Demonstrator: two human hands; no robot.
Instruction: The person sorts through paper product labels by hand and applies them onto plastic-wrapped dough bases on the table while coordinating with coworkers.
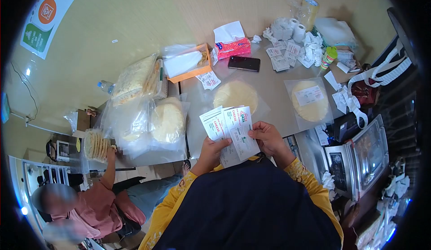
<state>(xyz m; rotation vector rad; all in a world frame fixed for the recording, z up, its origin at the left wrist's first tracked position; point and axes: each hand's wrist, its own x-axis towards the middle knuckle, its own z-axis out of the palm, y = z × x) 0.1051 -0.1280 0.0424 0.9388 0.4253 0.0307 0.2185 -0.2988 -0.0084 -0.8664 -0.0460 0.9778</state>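
Pinching printed labels (242, 135), the left hand (210, 154) and right hand (270, 141) both hold them near a round flatbread (235, 95) in clear plastic on the desk (276, 84).

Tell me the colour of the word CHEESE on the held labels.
Red; the labels show it best in the head view.

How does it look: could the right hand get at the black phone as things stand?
Probably yes, though it may need freeing first: the right hand holds a printed card. The black phone lies uncovered on the table, beyond a flat bagged round that seems low enough to reach over.
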